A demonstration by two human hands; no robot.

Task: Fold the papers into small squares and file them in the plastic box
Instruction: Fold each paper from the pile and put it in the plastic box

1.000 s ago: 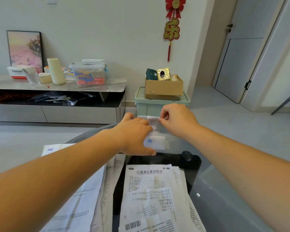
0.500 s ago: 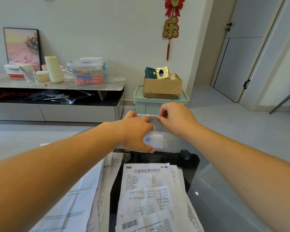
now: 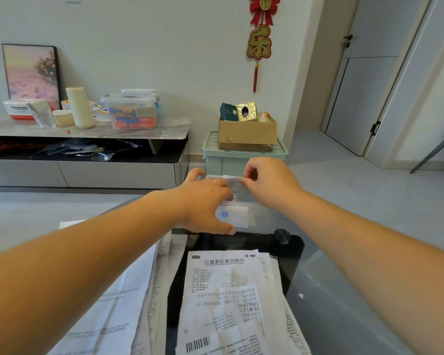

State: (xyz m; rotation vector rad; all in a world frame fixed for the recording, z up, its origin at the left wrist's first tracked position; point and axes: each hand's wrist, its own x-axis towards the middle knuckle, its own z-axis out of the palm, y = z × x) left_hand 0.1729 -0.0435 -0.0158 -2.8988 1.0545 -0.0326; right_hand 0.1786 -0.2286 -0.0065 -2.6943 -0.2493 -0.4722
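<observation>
Hands meet at the plastic box (image 3: 260, 219), which stands at the far edge of the bench (image 3: 287, 254), straight ahead of the person, with its long axis running left to right. The left hand (image 3: 205, 203) grips the box's left end, thumb curled along the lower front wall and fingers over the top rim, and appears to steady it. The right hand (image 3: 269, 183) pinches a folded paper (image 3: 232, 178) between thumb and fingertips just above the rim, its long edge parallel to the box's length. The coming move turns on that alignment. The slip lies directly over the opening and needs only to go downward, and the right hand is the one placed to do it. Whether the slip's lower edge is already inside the walls cannot be told.

The box is clear, thin-walled and rectangular, glossy, with a white label (image 3: 232, 217) bearing a blue dot on its front. The folded paper is small, white and printed, and looks flat and fairly stiff from its layers. The remaining papers (image 3: 228, 290) lie unfolded in a loose overlapping pile at the near edge. They are thin creased sheets of dense print, one with a barcode, so most of the folding looks still to do.
</observation>
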